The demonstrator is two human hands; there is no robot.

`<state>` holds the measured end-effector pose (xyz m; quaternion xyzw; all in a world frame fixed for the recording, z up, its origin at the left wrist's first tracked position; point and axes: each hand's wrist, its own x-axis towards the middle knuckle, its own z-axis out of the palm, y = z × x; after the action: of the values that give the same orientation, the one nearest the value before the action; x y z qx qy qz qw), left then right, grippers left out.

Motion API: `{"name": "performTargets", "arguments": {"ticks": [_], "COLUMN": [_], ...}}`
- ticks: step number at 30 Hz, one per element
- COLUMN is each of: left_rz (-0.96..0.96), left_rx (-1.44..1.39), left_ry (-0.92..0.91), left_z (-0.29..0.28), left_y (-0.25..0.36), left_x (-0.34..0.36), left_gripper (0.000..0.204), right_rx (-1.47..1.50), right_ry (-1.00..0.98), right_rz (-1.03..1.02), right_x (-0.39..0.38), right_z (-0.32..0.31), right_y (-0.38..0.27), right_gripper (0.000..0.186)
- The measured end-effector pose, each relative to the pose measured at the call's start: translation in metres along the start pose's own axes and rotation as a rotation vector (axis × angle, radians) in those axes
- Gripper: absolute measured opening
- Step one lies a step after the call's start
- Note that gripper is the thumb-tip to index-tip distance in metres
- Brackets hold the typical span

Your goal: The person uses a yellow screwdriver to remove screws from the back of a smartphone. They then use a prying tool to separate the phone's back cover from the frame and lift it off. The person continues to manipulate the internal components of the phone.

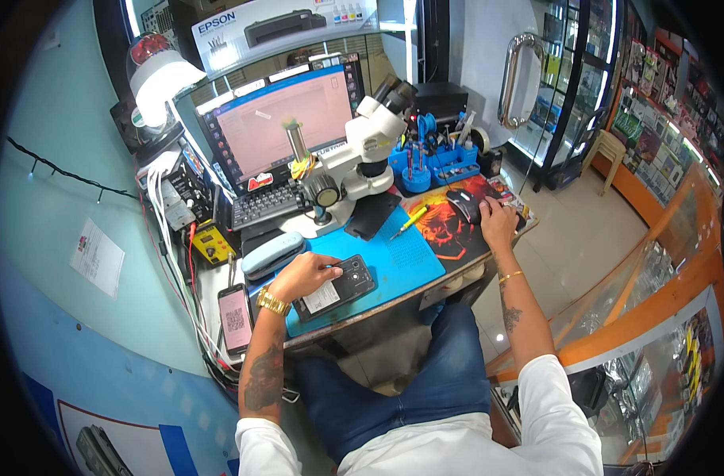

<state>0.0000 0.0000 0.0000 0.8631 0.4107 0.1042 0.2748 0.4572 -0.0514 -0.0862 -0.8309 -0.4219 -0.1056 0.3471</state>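
My left hand is closed at the upper edge of a dark smartphone, which lies back side up with a white label on its lower left part. The phone rests on a blue work mat. My right hand has its fingers curled at the right side of a black computer mouse on a black mouse pad with a red and orange print. Between the hands lies a yellow pen-like tool. Beyond the phone, a black flat piece sits at the mat's far edge.
A white microscope stands behind the mat, before a laptop. Left are a grey-blue case, a phone with a code on screen, a yellow device and cables. A blue tool organizer stands at the back right.
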Motion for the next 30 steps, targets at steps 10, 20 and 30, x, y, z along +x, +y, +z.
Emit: {"name": "performTargets", "arguments": {"ticks": [10,20,30], "left_rz": [-0.021,-0.117,0.128], "left_rx": [0.213,-0.154,-0.154], "left_ry": [0.072,0.084,0.06], "left_z": [0.005,0.005,0.014], "left_y": [-0.013,-0.036,-0.03], "left_x": [0.022,0.035,0.027], "left_gripper": [0.024,0.015,0.027], "right_rx": [0.291,-0.192,0.409], "right_ry": [0.112,-0.451,-0.778], "right_rz": [-0.644,-0.968,-0.836], "right_x": [-0.005,0.004,-0.05], "right_z": [-0.007,0.01,-0.091], "right_y": [-0.058,-0.114,-0.219], "right_gripper": [0.023,0.014,0.017]}}
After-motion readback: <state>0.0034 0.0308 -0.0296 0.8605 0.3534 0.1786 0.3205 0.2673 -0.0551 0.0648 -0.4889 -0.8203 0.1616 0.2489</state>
